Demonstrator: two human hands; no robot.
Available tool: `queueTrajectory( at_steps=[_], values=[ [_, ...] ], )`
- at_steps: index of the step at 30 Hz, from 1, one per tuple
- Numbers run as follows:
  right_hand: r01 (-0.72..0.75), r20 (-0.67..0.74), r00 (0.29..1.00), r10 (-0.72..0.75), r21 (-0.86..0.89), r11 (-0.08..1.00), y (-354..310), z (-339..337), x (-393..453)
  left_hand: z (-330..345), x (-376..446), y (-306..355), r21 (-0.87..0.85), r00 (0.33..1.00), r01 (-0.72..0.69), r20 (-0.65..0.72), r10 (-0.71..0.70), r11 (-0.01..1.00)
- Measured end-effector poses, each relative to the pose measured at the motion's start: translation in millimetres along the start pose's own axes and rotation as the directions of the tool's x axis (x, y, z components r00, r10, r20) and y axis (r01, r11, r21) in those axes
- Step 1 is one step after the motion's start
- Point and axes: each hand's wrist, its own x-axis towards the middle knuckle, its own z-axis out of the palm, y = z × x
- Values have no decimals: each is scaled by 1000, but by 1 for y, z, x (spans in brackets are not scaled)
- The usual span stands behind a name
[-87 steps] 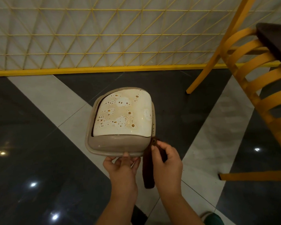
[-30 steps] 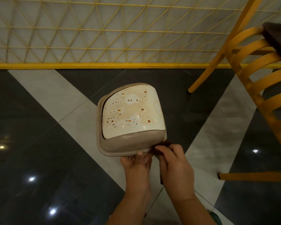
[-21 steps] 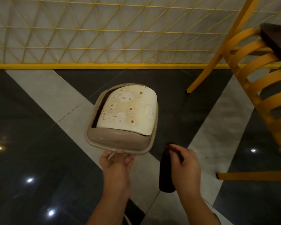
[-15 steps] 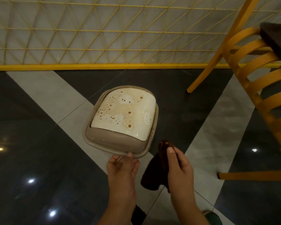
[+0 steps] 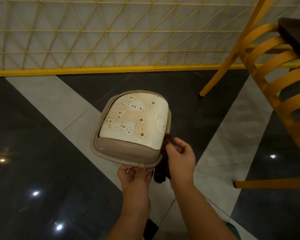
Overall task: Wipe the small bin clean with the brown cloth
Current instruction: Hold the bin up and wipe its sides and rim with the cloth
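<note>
One bin, one cloth, two hands.

Both forearms reach forward, side by side. Left hand grips the small bin by its near rim; right hand, fingers curled, pinches the brown cloth against its right corner.

Floor: glossy dark tiles crossed by pale diagonal bands. Far edge: yellow lattice screen on a yellow base rail. Right side: yellow slatted chair beside a dark table edge.
</note>
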Motion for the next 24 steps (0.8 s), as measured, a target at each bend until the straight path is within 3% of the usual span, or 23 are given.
queueTrajectory(
  at_steps=[7,12,17,24],
  values=[
    [-226,178,958,224,-9,974,27,-10,-23,0,1,2,-15,1000,23,-12,-24,1000],
    [-148,153,976,155,-54,987,17,-2,-19,-1,2,5,11,1000,10,-8,-10,1000],
    [-159,106,983,153,54,986,0,7,-1,2,1,3,-10,1000,-7,-5,7,1000],
    [-225,176,962,210,69,972,37,-3,-36,-1,1,4,48,998,56,-12,-56,997]
  ],
)
